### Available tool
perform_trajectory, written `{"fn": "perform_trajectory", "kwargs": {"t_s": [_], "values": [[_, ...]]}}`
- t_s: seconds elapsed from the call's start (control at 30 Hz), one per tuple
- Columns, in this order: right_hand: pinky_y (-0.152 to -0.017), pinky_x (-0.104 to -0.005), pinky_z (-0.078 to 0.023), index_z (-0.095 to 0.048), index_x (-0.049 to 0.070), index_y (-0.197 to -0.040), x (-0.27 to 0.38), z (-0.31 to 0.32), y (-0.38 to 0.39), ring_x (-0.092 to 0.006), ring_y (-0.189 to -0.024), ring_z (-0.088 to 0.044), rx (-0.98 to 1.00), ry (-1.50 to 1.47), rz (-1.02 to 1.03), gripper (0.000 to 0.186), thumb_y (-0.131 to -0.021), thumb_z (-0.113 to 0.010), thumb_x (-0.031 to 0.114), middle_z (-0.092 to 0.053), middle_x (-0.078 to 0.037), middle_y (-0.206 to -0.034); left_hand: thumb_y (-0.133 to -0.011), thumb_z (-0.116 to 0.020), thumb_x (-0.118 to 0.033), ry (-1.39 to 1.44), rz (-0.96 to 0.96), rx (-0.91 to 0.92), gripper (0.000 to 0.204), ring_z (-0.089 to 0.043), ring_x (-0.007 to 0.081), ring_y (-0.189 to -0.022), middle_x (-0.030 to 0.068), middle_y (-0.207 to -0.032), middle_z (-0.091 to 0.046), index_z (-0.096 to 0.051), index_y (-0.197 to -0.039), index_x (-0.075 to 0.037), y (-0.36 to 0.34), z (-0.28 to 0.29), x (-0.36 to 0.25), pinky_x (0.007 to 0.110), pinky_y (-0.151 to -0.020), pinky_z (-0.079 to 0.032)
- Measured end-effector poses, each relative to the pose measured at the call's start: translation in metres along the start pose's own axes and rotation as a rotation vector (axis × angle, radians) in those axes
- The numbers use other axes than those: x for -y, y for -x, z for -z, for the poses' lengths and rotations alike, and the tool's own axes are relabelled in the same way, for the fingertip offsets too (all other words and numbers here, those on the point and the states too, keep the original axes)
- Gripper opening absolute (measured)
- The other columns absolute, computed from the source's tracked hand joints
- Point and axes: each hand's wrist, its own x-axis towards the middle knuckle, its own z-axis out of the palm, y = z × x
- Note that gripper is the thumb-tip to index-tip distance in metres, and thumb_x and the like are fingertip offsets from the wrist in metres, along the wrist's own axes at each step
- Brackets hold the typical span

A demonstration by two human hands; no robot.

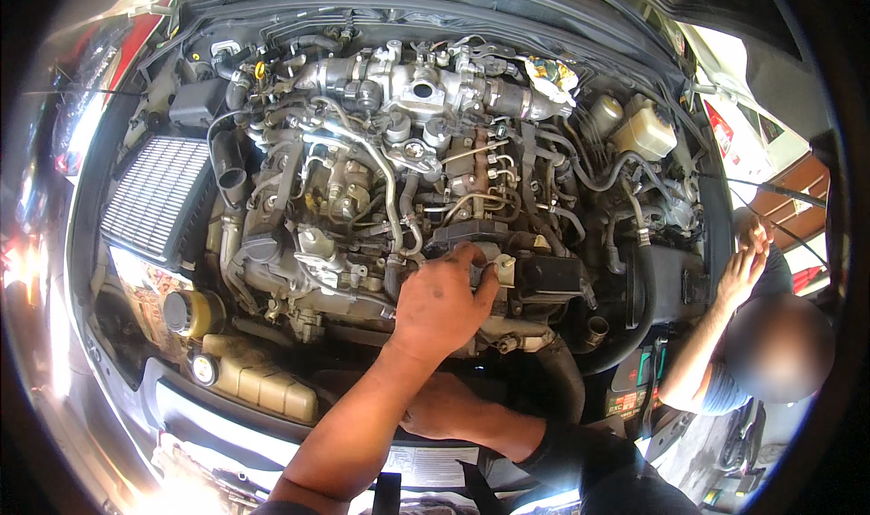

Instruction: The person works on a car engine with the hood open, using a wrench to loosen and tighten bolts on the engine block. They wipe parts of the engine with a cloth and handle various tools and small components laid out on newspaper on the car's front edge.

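Note:
My left hand [446,299] reaches over the front middle of an exposed engine [344,189]. Its thumb and index finger are bent together at the engine's front, and whatever they grip is hidden. Just right of the fingertips is a small cream-coloured plug [505,268]; a black box-shaped part [548,277] sits beyond it. Above the fingers lies a dark plastic cover [467,234]. My right hand [439,406] is lower, in the shadowed gap at the engine's front. It crosses beneath my left forearm, which covers its fingers.
A pleated air filter [163,193] stands at the left. A yellowed plastic tank [258,383] is at the front left, a fluid reservoir [645,130] at the back right. A battery [627,388] lies at the front right. Another person's hands [748,252] are beside the right fender.

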Motion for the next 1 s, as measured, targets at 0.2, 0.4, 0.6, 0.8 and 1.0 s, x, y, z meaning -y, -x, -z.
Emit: {"fn": "perform_trajectory", "kwargs": {"t_s": [0.2, 0.4, 0.6, 0.8, 1.0], "values": [[-0.093, -0.0528, -0.062, -0.072, 0.006, -0.132, 0.027, 0.090, 0.036, -0.0425, -0.101, -0.078, 0.347, -0.054, 0.109, 0.047, -0.109, -0.069, 0.048, -0.081, -0.020, -0.108, -0.103, -0.072, -0.021, 0.022, 0.083, -0.049, 0.019, -0.075, 0.0508, -0.080, 0.0267, -0.080, -0.074, -0.075, -0.113, -0.004, -0.005, 0.003, 0.009, 0.058, -0.074, -0.060], [-0.081, -0.0354, -0.059, -0.075, 0.007, -0.119, -0.040, 0.302, 0.026, -0.0146, -0.090, -0.071, -0.169, -0.184, 0.147, 0.033, -0.108, -0.077, 0.038, -0.076, -0.003, -0.102, -0.103, -0.072, -0.028, -0.065, 0.086, -0.072, 0.026, -0.076, 0.0508, -0.082, 0.0271, -0.084, -0.076, -0.075, -0.113, -0.004, -0.001, 0.003, 0.001, 0.058, -0.074, -0.062], [-0.119, -0.0509, -0.053, -0.063, 0.007, -0.153, -0.195, 0.428, -0.114, -0.0396, -0.141, -0.067, -1.068, 0.713, -0.658, 0.061, -0.107, -0.071, 0.046, -0.068, -0.022, -0.153, -0.103, -0.074, -0.030, -0.134, 0.104, 0.036, 0.027, -0.077, 0.0492, -0.079, 0.0255, -0.085, -0.078, -0.075, -0.112, -0.005, 0.000, 0.001, -0.009, 0.058, -0.072, -0.063], [-0.113, -0.0554, -0.057, -0.071, 0.018, -0.148, -0.243, 0.435, -0.104, -0.0473, -0.130, -0.071, -1.228, 0.565, -0.585, 0.047, -0.108, -0.065, 0.041, -0.075, -0.026, -0.139, -0.103, -0.075, -0.031, -0.150, 0.110, 0.068, 0.028, -0.077, 0.0485, -0.077, 0.0242, -0.084, -0.078, -0.075, -0.112, -0.005, 0.002, 0.000, -0.003, 0.057, -0.071, -0.064], [-0.110, -0.0603, -0.056, -0.067, 0.015, -0.150, -0.223, 0.424, -0.062, -0.0515, -0.125, -0.072, -1.228, 0.572, -0.602, 0.047, -0.108, -0.068, 0.036, -0.076, -0.031, -0.130, -0.102, -0.075, -0.032, -0.138, 0.053, 0.038, 0.030, -0.078, 0.0483, -0.080, 0.0253, -0.087, -0.079, -0.076, -0.115, -0.005, 0.003, -0.004, -0.002, 0.057, -0.073, -0.064]]}}
